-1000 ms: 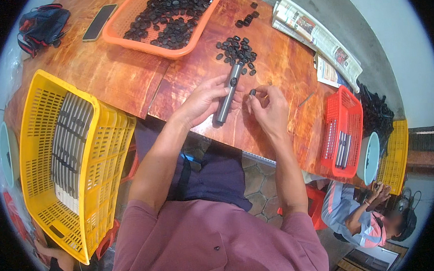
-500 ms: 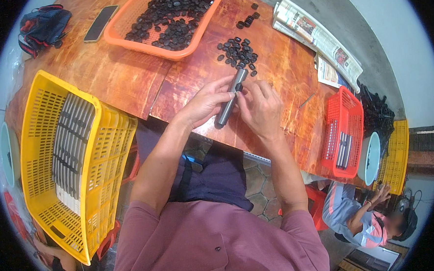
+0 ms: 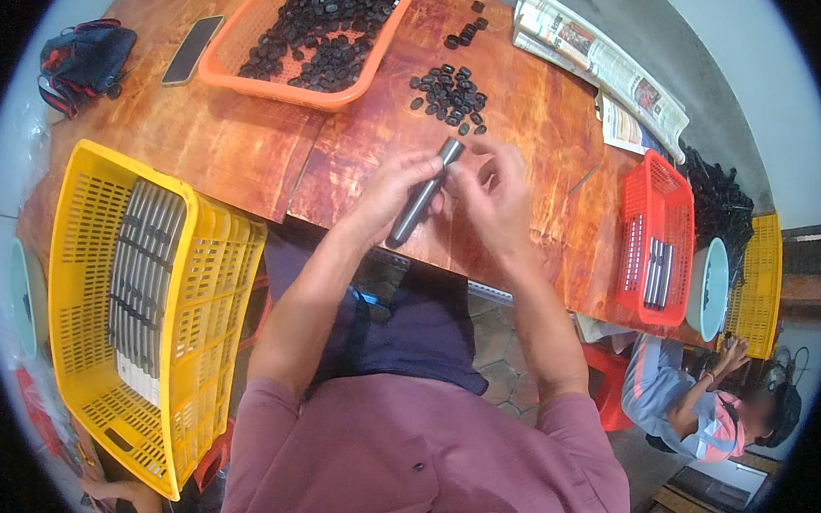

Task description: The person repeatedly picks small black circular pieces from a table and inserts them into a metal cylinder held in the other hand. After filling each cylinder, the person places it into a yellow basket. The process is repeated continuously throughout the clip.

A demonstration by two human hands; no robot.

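Observation:
A grey metal tube (image 3: 410, 218) slants over the near edge of the wooden table, its far end pointing up and right. My left hand (image 3: 391, 194) is closed round it from the left, thumb along its upper side. From the right, my right hand (image 3: 497, 192) presses thumb and fingertips against the tube's upper part, the other fingers curled. Whatever lies under those fingertips is hidden. Just beyond the tube, small black oval pieces (image 3: 450, 95) lie in a loose heap.
An orange basket (image 3: 328, 99) of black pieces stands beyond. At left, a yellow crate (image 3: 210, 295) holds rows of tubes; at right, a red basket (image 3: 666, 315) holds several. A phone (image 3: 193, 50), folded newspapers (image 3: 595, 52) and a thin rod (image 3: 585, 179) lie around. Another person (image 3: 683, 405) sits at lower right.
The tube has tilted further, its lower end swinging left. A black piece seen on the tube by my right thumb is now covered by my fingers. The whole view has shifted slightly.

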